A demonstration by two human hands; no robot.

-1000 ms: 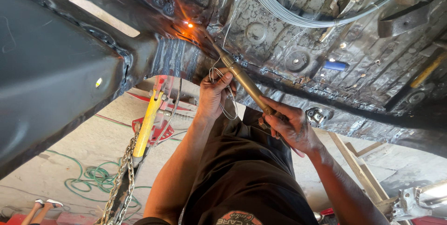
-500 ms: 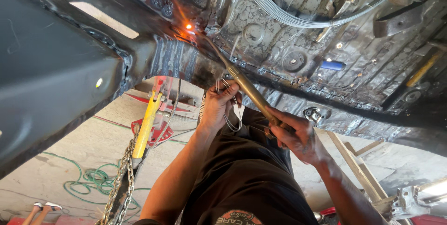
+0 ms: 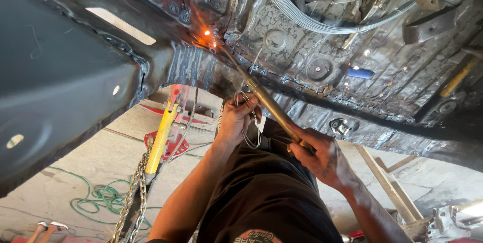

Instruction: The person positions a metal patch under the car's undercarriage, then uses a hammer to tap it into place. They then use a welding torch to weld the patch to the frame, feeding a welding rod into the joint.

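A long brass-coloured torch point(image 3: 264, 97) is glowing orange at its tip against the blackened car underbody point(image 3: 312, 62), its handle clamped in the right hand point(image 3: 322, 155); the left hand point(image 3: 239, 119), just below the torch's midsection, is pinching thin wire point(image 3: 250, 135).

Black shirt point(image 3: 266, 192), round red-orange emblem point(image 3: 260, 236); bare forearms, grimy hands.

Brass-coloured torch point(image 3: 266, 99) — orange glow point(image 3: 205, 33) on black underbody point(image 3: 65, 72).
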